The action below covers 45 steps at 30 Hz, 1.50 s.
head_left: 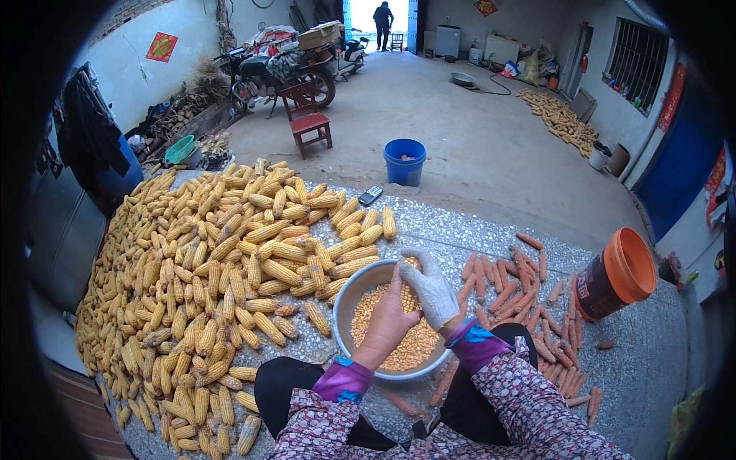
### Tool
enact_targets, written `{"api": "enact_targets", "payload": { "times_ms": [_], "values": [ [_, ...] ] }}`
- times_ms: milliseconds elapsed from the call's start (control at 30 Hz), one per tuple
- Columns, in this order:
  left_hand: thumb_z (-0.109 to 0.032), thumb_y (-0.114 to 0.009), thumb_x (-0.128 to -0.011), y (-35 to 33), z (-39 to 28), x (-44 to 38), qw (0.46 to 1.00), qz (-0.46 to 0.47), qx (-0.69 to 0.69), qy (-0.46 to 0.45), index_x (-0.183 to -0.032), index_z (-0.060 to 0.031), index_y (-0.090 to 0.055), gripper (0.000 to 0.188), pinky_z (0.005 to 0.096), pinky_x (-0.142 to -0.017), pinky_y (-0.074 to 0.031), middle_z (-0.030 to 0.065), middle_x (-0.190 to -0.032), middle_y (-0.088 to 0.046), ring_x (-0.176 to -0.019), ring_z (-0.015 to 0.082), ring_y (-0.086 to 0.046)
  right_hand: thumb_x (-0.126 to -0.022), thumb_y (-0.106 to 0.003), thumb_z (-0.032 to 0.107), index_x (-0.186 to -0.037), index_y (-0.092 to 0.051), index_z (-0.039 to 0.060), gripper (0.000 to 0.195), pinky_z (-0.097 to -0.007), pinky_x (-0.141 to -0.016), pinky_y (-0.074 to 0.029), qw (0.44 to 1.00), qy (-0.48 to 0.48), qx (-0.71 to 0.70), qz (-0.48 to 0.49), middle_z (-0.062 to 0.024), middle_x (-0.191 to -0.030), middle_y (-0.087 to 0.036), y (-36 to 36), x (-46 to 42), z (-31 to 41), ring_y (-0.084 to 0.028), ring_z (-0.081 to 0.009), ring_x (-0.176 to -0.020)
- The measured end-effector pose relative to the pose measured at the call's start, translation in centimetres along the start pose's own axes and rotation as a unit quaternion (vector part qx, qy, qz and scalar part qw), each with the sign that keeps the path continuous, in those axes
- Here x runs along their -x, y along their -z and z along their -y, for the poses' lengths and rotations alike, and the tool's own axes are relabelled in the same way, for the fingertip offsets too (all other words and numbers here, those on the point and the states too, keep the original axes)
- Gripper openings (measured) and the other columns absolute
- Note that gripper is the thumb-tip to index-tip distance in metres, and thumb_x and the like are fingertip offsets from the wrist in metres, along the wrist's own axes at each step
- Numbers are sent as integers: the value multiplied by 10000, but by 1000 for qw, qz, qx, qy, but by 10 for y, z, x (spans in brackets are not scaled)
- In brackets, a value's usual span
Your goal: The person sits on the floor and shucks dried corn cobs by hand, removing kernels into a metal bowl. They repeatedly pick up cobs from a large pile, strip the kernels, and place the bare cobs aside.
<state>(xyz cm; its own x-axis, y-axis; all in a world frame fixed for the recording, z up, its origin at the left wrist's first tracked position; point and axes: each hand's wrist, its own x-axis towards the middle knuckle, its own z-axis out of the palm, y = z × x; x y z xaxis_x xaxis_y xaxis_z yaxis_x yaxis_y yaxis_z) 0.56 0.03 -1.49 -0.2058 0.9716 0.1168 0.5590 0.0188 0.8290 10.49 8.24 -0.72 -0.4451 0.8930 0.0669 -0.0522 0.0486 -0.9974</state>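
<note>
Both hands meet over a metal basin (339, 322) that holds loose yellow corn kernels (402, 351). Bare, my left hand (386, 322) grips a partly visible corn cob (409, 296) from the left. My right hand (431, 290), in a pale knit glove, holds the same cob from the right and above. The fingers hide part of the cob. A large heap of yellow corn cobs (213, 270) lies to the left of the basin. Stripped reddish cobs (517, 293) are scattered to its right, and a few lie below it between the knees.
An orange bucket (612, 276) leans at the right. Beyond the speckled slab stand a blue bucket (405, 167) and a red wooden chair (309, 122); a mobile phone (370, 195) lies at the slab's far edge. Motorcycles (282, 72) stand farther back. A person (383, 26) is at the doorway.
</note>
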Motion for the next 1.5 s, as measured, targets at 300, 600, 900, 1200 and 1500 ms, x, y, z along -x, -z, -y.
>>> {"api": "enact_targets", "payload": {
  "times_ms": [300,600,900,1200,1500],
  "values": [
    [-151,-752,-736,8,0,4,996,7,83,39,-1576,-119,-107,1059,425,-853,-527,302,-1177,-627,-1040,420,-656,-1010,-460,253,-1212,-605,41,327,-304,-704,-462,986,96,139,1,-74,-924,-588,0,-4,-8,-552,-129,-817],
    [-141,-738,-745,5,-7,5,998,11,-67,14,-1578,-113,-71,1068,458,-834,-526,292,-1131,-627,-991,434,-646,-1019,-491,254,-1244,-600,31,334,-293,-968,-454,989,21,-143,40,-71,-1179,-621,8,-11,-22,-587,-148,-1093],
    [-142,-748,-729,-2,1,6,999,20,-26,7,-1577,-87,-51,1099,477,-810,-523,296,-1026,-639,-920,449,-652,-980,-521,215,-1115,-638,7,274,-280,-790,-467,997,37,59,-39,-71,-991,-633,9,-16,-38,-576,-117,-894],
    [-126,-749,-733,9,2,6,1000,15,-18,-18,-1587,-161,-101,1073,467,-792,-528,274,-1039,-634,-910,426,-653,-1015,-486,253,-1194,-640,59,306,-292,-921,-480,946,-103,-303,53,-53,-1133,-639,15,-9,-8,-616,-149,-1028],
    [-100,-738,-724,-3,0,9,994,22,-107,-18,-1589,-153,-91,1082,483,-797,-519,262,-974,-603,-900,420,-632,-918,-494,112,-1075,-647,16,239,-332,-895,-482,996,79,-30,-34,-64,-990,-638,13,-15,-37,-609,-164,-1014]
  ]
}}
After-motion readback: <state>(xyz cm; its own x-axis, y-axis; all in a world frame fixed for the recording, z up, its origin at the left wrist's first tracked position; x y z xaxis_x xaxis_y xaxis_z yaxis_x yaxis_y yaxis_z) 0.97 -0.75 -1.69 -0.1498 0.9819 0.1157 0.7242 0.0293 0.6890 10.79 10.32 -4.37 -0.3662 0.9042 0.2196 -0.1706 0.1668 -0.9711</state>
